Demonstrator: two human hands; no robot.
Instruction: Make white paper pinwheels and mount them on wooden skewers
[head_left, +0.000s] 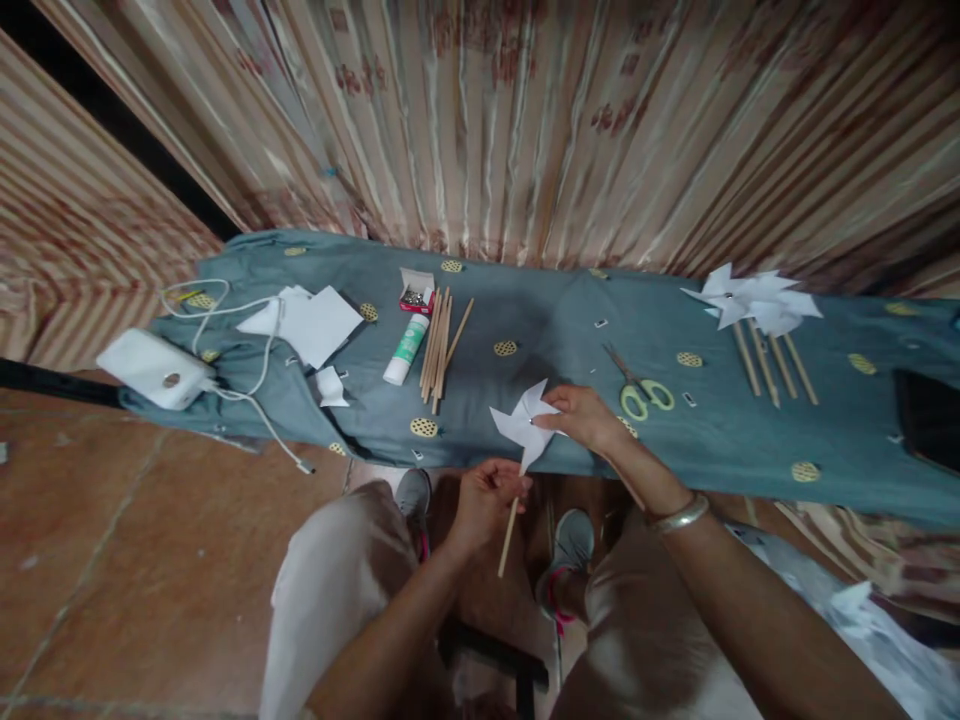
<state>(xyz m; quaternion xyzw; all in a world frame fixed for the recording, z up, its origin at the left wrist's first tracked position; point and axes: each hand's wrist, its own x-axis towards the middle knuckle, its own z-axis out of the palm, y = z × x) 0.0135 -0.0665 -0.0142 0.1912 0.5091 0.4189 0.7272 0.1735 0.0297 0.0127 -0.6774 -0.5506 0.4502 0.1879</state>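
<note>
A white paper pinwheel (517, 424) on a thin wooden stick (508, 540) is held over the front edge of the cloth. My left hand (489, 500) grips the stick just below the paper blades, its fingers closed round it. With thumb and fingers my right hand (585, 415) pinches the pinwheel's right side near the small pin at its centre. Green-handled scissors (637, 385) lie just beyond my right hand. Several bare sticks (436, 350) rest beside a glue stick (406, 349) and an open red box of pins (416, 292).
Several pinwheels (754, 297) with sticks lie at the right, near a dark object (928, 415). Paper sheets (319, 322), a paper scrap (331, 387) and a white power bank (154, 370) with a cable (259, 405) are at the left. A curtain (495, 130) hangs behind.
</note>
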